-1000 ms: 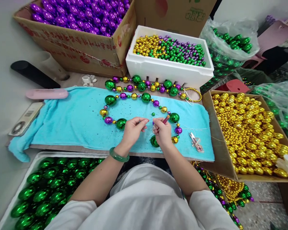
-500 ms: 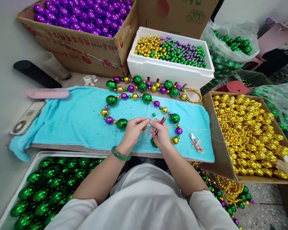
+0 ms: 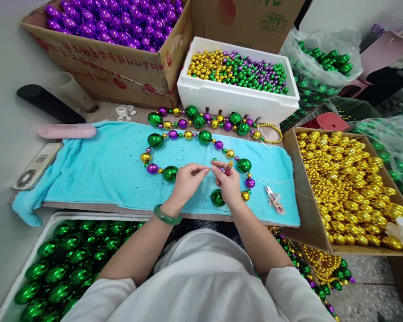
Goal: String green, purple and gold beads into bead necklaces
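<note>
My left hand pinches fine string with thumb and fingertips, near the middle of a blue towel. Close beside it, my right hand is closed around a slim red tool with an orange tip; its exact kind is unclear. The right fingertips also meet near the string. Around both hands curves a bead necklace of green, purple and gold beads on the towel. One big green bead rests just below my right hand. Thin white thread trails rightward, past small scissors.
Behind the towel lies another bead strand. A white foam box of small beads and a carton of purple beads stand at the back. Gold beads fill a carton at right; a tray of green beads is lower left.
My right hand has turned slightly, and the tool's orange tip now shows higher. More of the big green bead below that hand is visible. My left hand has barely moved.
</note>
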Tool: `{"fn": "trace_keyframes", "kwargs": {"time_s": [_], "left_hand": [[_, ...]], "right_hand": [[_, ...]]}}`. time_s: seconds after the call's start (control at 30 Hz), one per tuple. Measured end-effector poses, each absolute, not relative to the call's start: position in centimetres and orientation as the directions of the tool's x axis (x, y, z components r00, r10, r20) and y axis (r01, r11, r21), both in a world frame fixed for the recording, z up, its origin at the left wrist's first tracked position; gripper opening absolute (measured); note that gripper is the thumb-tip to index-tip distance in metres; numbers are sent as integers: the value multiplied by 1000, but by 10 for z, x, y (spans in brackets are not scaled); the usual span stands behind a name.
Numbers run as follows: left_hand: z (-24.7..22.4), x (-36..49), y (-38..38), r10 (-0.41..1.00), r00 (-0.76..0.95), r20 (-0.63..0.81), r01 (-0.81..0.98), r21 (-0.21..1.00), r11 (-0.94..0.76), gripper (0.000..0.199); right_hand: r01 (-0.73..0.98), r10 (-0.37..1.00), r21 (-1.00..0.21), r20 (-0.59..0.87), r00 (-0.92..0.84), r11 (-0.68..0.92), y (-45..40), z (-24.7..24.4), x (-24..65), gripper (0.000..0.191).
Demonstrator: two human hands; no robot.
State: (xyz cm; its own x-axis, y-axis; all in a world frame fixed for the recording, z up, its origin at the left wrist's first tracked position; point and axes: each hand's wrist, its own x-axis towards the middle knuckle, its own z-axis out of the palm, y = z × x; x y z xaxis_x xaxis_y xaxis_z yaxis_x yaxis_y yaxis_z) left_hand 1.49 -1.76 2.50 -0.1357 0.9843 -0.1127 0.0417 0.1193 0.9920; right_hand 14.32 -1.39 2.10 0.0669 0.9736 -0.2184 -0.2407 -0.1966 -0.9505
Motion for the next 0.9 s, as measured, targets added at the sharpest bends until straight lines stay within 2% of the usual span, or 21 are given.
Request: {"fn": "trace_keyframes", "kwargs": {"time_s": [0.07, 0.17, 0.4, 0.57, 0.63, 0.73, 0.8, 0.9], "left_hand": [[24, 14, -17, 991, -114, -70, 103, 991, 82, 18], [22, 14, -17, 993, -95, -67, 104, 992, 77, 17], [26, 12, -17, 972, -42, -230, -83, 971, 226, 22], [24, 13, -15, 964, -90, -249, -84, 967, 242, 28], [22, 11, -14, 959, -126, -254, -57, 967, 249, 29], [21, 5, -13, 952, -175, -252, -27, 968, 251, 28], [20, 1, -12, 951, -193, -242, -27, 970, 241, 27], [19, -3, -11, 947, -202, -250, -48, 968, 245, 26]], "right_hand": [[-206, 977, -959, -209, 42, -196, -12, 23, 145, 29], [-184, 977, -962, -211, 24, -203, -10, 23, 147, 27], [-217, 970, -950, -239, 48, -223, -13, 16, 145, 25], [-161, 965, -953, -262, 27, -255, -14, 16, 141, 30], [-66, 968, -969, -242, 61, -238, -11, 17, 153, 35], [267, 944, -947, -88, 318, -178, -3, 16, 199, 37], [570, 849, -765, 59, 525, -299, 0, 11, 242, 30], [617, 787, -660, 63, 614, -428, -5, 2, 299, 18]]}}
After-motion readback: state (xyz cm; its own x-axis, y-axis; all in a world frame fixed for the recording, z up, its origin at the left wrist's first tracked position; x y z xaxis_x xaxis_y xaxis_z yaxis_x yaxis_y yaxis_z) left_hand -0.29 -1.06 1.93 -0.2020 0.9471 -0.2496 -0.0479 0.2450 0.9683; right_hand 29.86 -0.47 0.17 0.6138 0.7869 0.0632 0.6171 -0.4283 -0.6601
